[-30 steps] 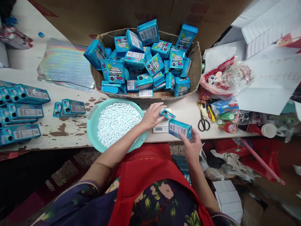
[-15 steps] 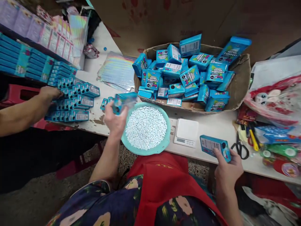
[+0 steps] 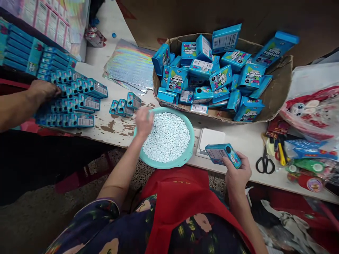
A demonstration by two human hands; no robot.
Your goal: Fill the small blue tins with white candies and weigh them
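Note:
A blue candy box [image 3: 221, 155] is gripped by my right hand [image 3: 237, 173], tilted above the table's front edge and partly covering the white kitchen scale [image 3: 211, 139]. My left hand [image 3: 144, 123], smeared by motion, is over the left rim of a mint-green basin [image 3: 189, 155]. Small white candies [image 3: 169, 139] fill that basin. To the left of this hand stand a few blue candy boxes [image 3: 134, 101] in a small group. How the left fingers are held is too blurred to make out.
A cardboard box [image 3: 282, 81] behind the basin is heaped with blue boxes. Black scissors [image 3: 265, 162] lie at right near plastic bags. Holographic sheets [image 3: 129, 65] lie left of centre. Another person's hand [image 3: 43, 90] touches stacked blue boxes [image 3: 84, 120] at far left.
My left hand has let go of a blue candy box, left with the small group, and has moved right to the basin. My right hand has brought its box left, toward the scale.

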